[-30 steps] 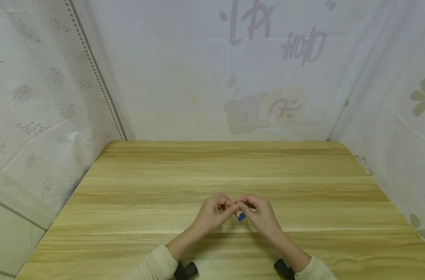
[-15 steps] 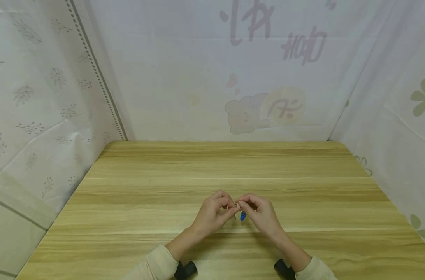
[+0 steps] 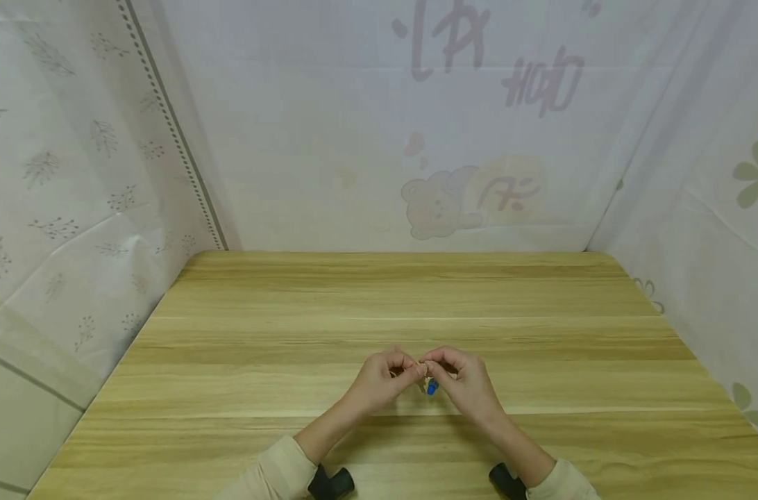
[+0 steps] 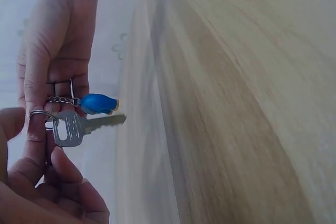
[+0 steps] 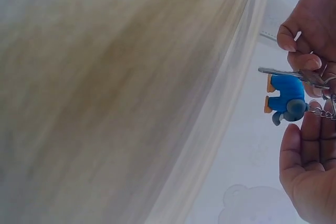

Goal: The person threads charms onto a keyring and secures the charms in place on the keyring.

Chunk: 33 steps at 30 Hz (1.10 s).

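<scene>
Both hands meet above the wooden table (image 3: 291, 326), near its front middle. My left hand (image 3: 382, 380) and my right hand (image 3: 468, 383) each pinch a small metal key ring (image 4: 38, 114) between curled fingers. A silver key (image 4: 79, 127) hangs from the ring, its blade pointing away from the hands. A short chain (image 4: 63, 99) carries a small blue figure charm (image 5: 286, 98), which dangles just under the key (image 5: 289, 72). In the head view the key and charm (image 3: 430, 385) show as a tiny blue spot between the fingertips. The ring's far side is hidden by fingers.
White printed sheets (image 3: 366, 139) wall the table on the left, back and right. Black wrist-camera mounts (image 3: 332, 481) (image 3: 504, 480) sit at the cuffs near the table's front edge. Nothing else lies on the wood.
Both hands stay in the same spot. The left fingers shift slightly on the ring, and the blue charm swings a little.
</scene>
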Tool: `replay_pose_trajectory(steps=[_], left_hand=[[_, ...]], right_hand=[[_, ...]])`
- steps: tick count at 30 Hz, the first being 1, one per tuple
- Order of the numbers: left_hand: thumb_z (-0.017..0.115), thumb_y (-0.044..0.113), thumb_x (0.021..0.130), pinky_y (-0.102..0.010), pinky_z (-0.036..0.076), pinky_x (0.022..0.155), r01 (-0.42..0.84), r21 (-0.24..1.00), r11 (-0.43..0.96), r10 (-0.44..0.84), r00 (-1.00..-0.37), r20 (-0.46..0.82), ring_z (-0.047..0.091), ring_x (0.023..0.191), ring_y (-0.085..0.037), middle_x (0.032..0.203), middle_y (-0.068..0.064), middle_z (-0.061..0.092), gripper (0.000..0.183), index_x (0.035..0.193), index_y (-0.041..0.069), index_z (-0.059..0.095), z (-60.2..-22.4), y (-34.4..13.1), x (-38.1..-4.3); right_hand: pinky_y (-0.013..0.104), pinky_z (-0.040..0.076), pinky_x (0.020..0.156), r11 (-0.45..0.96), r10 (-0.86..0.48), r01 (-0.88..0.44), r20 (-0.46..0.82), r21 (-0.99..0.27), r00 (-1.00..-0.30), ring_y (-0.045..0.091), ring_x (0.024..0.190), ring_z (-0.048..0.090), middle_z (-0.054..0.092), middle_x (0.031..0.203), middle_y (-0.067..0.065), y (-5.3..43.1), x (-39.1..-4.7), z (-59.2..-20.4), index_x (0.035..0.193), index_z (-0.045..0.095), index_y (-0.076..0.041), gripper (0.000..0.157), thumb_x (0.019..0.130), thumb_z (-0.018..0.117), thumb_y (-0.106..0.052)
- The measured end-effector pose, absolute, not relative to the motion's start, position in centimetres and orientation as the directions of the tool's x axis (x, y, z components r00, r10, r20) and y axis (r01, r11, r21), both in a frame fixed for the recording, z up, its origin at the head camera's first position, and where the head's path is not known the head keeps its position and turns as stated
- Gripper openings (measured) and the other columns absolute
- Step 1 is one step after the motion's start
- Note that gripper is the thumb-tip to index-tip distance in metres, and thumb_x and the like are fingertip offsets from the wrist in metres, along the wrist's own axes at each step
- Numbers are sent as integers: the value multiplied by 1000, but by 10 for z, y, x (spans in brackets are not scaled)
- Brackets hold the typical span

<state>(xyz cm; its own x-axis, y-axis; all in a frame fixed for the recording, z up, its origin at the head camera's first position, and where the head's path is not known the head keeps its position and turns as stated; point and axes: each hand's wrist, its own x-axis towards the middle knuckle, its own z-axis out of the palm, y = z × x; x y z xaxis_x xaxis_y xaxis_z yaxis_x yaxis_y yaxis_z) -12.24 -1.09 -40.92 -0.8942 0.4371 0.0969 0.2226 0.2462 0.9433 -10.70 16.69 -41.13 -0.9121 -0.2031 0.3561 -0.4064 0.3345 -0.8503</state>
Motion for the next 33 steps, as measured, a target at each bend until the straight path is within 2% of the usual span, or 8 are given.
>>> replay_pose_trajectory(steps=[6,17,26,29,33], left_hand=[[64,21,90,-20,40,63,205,945,255,424,-902,81,47,73,-10,86,-2,59,24,77,1,67,-408,-11,-123],[67,17,88,-20,41,65,279,927,252,394,-904,165,47,73,-7,87,-1,60,18,73,6,66,-409,-9,-121],[68,18,87,-21,46,68,415,866,281,416,-865,280,54,81,-9,87,1,61,17,72,10,66,-410,-10,-119],[68,20,88,-20,45,67,377,882,283,418,-876,240,53,80,-10,87,0,60,19,72,9,67,-408,-10,-119],[66,22,89,-21,43,66,237,936,258,428,-897,109,50,77,-11,89,-3,59,23,76,3,68,-403,-11,-118]], right_hand=[[24,54,71,325,-204,-422,373,-846,-905,8,75,65,71,83,6,166,-106,-409,91,68,-2,9,91,60,-6],[24,53,64,308,-201,-384,334,-871,-921,21,71,67,70,81,8,167,-107,-412,91,68,-2,10,91,60,-8],[24,51,60,309,-184,-335,289,-890,-939,17,67,65,69,80,7,168,-106,-413,91,68,-3,10,91,60,-10],[24,52,64,305,-183,-335,290,-891,-939,14,70,66,69,81,6,167,-107,-412,91,68,-1,12,91,61,-11],[24,53,69,316,-190,-380,334,-869,-923,7,74,65,70,82,6,166,-107,-411,91,68,-1,11,91,61,-8]])
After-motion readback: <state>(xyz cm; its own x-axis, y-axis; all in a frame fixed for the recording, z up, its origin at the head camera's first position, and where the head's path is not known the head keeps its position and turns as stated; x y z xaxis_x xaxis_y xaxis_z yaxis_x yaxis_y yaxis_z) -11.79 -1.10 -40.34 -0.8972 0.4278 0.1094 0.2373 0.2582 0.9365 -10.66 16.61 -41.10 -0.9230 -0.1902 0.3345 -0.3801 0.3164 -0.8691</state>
